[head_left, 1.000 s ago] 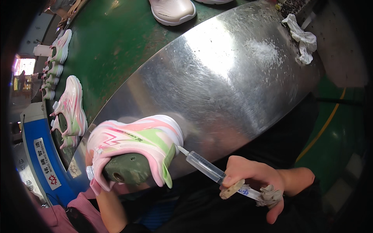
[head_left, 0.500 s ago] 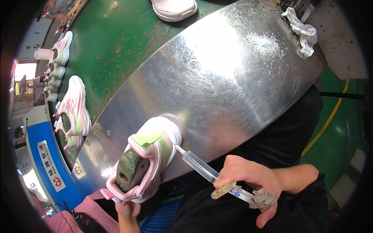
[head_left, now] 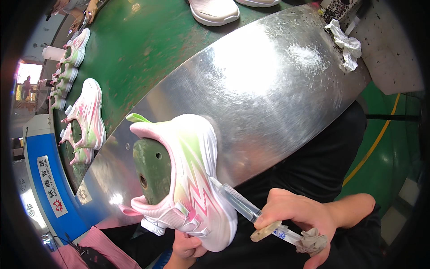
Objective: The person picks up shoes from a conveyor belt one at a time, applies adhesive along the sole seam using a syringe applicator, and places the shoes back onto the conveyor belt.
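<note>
My left hand (head_left: 186, 244) grips a white, pink and green sneaker (head_left: 197, 179) from below, near its toe. The shoe is turned side-on over the near end of the metal plate, and a dark green shoe last (head_left: 153, 168) fills its opening. In my right hand (head_left: 298, 213) is a clear syringe (head_left: 239, 202), with a tan piece at its flange and wrapped, crumpled material around the plunger end. The syringe tip points at the seam between upper and white sole, touching it or very close. Most of my left fingers are hidden behind the shoe.
A shiny metal plate (head_left: 179, 89) lies beside a green conveyor belt (head_left: 134, 49). Similar sneakers (head_left: 85, 116) line the belt's left side; pale shoes (head_left: 215, 11) stand at the top. Crumpled white cloth (head_left: 345, 42) lies far right. Another person's hand (head_left: 92, 10) shows top left.
My left hand has turned the sneaker from opening-up to side-on and moved to the right under its toe. The syringe has moved slightly down and right, its tip now at the sole seam.
</note>
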Motion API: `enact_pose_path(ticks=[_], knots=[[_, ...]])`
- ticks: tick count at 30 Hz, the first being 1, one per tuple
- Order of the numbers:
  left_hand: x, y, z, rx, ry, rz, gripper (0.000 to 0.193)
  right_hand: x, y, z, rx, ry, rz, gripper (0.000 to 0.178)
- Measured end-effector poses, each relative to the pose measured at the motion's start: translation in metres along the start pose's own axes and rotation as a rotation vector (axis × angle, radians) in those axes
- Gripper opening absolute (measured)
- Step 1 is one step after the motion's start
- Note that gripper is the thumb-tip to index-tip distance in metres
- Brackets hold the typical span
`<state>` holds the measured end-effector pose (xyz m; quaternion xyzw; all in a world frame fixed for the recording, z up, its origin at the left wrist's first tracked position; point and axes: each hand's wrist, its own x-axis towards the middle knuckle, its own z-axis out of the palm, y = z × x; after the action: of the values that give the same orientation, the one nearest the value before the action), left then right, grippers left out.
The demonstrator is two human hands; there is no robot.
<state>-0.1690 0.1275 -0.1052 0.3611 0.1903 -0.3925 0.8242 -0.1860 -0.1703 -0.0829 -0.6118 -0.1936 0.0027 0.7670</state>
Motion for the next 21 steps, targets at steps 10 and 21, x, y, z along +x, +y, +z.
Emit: enact_pose_path(ticks=[10,21], knots=[[0.042,-0.017,0.041,-0.059,-0.141,-0.154,0.064,-0.015,-0.065,-0.001,-0.027,-0.031,0.192,0.095],[0.084,-0.033,0.063,-0.221,-0.297,-0.201,0.073,-0.033,-0.111,-0.007,-0.175,-0.072,0.216,0.093]])
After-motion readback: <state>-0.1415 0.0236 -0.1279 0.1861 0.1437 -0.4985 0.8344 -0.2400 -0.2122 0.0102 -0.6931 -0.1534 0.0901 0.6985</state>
